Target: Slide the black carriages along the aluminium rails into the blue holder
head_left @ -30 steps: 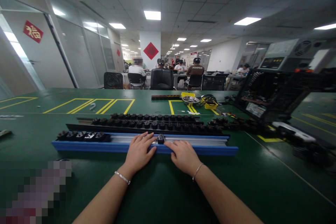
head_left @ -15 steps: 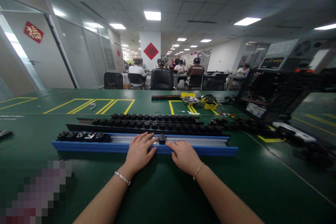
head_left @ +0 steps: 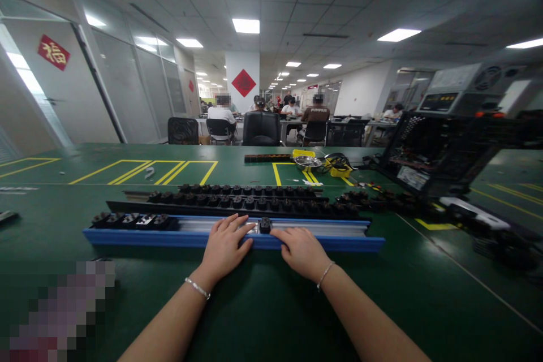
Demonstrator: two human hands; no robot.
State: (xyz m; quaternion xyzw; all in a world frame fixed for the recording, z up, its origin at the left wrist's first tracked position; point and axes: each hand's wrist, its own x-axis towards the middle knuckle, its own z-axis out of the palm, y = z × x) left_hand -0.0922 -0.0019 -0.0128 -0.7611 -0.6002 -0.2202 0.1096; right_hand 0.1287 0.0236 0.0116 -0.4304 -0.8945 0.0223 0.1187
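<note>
A long blue rail (head_left: 139, 236) with a silvery inner channel lies crosswise before me. One small black socket module (head_left: 265, 225) sits in the channel near its middle, between my hands. My left hand (head_left: 227, 244) rests over the rail with its fingers spread, the fingertips just left of the module; whether they touch it I cannot tell. On the module's other side is my right hand (head_left: 302, 250), its index finger stretched to the module's right edge and its thumb lower, by the rail's front wall. Several black socket modules (head_left: 131, 220) fill the rail's left end.
Behind the blue rail lie dark rails with rows of black modules (head_left: 237, 202). Loose black parts (head_left: 360, 199) are scattered right, near an opened computer case (head_left: 418, 153). A metal bowl (head_left: 308, 162) and yellow containers (head_left: 340, 168) stand farther back. People sit at distant tables.
The small black module has shifted slightly right along the channel. My right hand has moved a little right with it, while my left hand stays nearly in place.
</note>
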